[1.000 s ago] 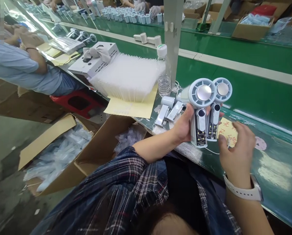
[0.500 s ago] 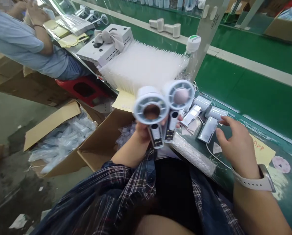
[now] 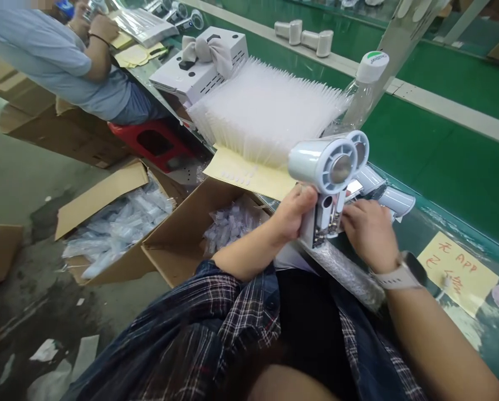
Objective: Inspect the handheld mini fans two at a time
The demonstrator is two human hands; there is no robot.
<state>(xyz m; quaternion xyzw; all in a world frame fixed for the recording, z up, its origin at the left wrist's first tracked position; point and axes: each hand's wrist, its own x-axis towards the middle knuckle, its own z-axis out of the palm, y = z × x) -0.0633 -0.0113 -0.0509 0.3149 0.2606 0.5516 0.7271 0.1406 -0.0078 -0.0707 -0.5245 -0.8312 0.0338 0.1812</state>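
My left hand [image 3: 293,211] grips the handles of two white handheld fans [image 3: 331,167], held upright side by side above the table edge, round heads up and circuit boards showing in the open handles. My right hand [image 3: 368,234], with a white watch on its wrist, rests knuckles up just right of the fans, fingers curled down over white fan parts [image 3: 389,195] lying on the green table [image 3: 425,161]. What those fingers hold is hidden.
A stack of clear plastic bags [image 3: 266,111] on yellow paper and a water bottle [image 3: 364,89] stand behind the fans. Open cardboard boxes [image 3: 178,234] of bagged parts sit on the floor at left. Another person's arm [image 3: 86,61] works further left. A yellow note [image 3: 456,273] lies at right.
My left hand swung the two fans left and then back right over the table edge, turning them partly sideways. My right hand moved from the yellow note onto the fan parts.
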